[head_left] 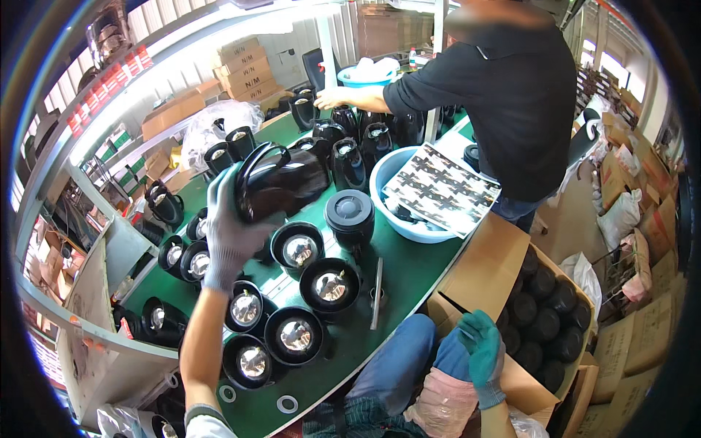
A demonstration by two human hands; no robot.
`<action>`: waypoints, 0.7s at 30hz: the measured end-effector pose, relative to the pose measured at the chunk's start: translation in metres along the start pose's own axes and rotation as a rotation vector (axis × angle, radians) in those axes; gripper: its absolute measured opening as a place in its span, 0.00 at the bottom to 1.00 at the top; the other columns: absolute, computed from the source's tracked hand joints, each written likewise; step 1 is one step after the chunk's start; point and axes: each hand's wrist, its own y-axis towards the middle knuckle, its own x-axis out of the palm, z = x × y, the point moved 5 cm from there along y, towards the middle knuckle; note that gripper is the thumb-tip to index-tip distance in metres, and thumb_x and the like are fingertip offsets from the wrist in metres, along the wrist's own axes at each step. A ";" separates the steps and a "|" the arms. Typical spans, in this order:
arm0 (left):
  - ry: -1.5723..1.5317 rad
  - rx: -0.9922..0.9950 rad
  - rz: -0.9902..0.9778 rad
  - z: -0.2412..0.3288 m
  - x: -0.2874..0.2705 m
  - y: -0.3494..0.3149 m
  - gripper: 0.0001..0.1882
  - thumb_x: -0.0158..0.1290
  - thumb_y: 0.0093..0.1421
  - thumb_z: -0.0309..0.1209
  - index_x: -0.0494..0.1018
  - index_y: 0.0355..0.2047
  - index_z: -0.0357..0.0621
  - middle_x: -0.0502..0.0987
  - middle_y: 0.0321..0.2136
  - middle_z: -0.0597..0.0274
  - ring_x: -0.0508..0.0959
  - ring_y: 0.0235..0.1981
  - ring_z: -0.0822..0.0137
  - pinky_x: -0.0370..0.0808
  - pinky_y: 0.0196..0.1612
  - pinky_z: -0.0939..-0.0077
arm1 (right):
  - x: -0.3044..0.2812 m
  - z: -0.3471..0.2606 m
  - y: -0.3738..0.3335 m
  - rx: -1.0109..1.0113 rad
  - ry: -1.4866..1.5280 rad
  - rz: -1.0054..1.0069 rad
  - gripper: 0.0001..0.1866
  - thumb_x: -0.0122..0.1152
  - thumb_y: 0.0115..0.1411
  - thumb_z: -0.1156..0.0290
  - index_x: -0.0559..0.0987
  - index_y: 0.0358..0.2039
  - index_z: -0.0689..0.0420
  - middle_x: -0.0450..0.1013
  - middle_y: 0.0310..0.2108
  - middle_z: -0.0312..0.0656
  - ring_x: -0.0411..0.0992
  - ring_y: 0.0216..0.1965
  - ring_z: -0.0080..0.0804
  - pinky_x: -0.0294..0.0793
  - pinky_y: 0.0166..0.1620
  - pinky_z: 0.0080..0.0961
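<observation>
My left hand (232,226), in a grey-white glove, is closed on a glossy black jug (288,186) held tilted above the green table. The jug is slightly smeared by motion. Below it stand several black jug bodies (295,334) with silvery rounded glass showing in their round openings. A jug with a closed dark grey round end (350,210) stands upright beside them. My right hand (482,350), in a green glove, is raised over my lap beside an open carton (485,270). Its fingers are loosely bent and a little apart, with nothing visible in them.
Black round parts (544,310) fill the carton. A light blue basin (387,175) with a patterned sheet on top stands at the table's right edge. A metal rod (377,292) and white rings (287,404) lie nearby. Across the table, a person (504,95) reaches toward other jugs.
</observation>
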 end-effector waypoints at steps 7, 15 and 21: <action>0.128 0.134 -0.549 -0.113 0.165 0.065 0.59 0.78 0.36 0.40 0.62 0.70 0.48 0.68 0.63 0.44 0.70 0.64 0.44 0.68 0.68 0.59 | -0.062 0.055 0.016 0.243 0.263 0.300 0.35 0.40 0.74 0.39 0.74 0.64 0.53 0.82 0.48 0.41 0.82 0.39 0.30 0.79 0.36 0.24; 0.121 0.144 -0.699 -0.172 0.277 0.050 0.56 0.73 0.47 0.45 0.57 0.74 0.50 0.60 0.71 0.44 0.62 0.71 0.43 0.61 0.72 0.56 | -0.055 0.056 0.024 0.285 0.201 0.384 0.35 0.40 0.74 0.38 0.74 0.64 0.53 0.82 0.46 0.42 0.81 0.35 0.30 0.76 0.28 0.21; 0.520 -0.206 -0.488 -0.212 0.209 0.070 0.30 0.61 0.60 0.49 0.76 0.56 0.44 0.78 0.56 0.48 0.77 0.59 0.50 0.74 0.60 0.56 | -0.068 0.082 0.030 0.273 0.077 0.380 0.35 0.40 0.74 0.39 0.73 0.65 0.54 0.82 0.47 0.44 0.81 0.37 0.32 0.78 0.31 0.24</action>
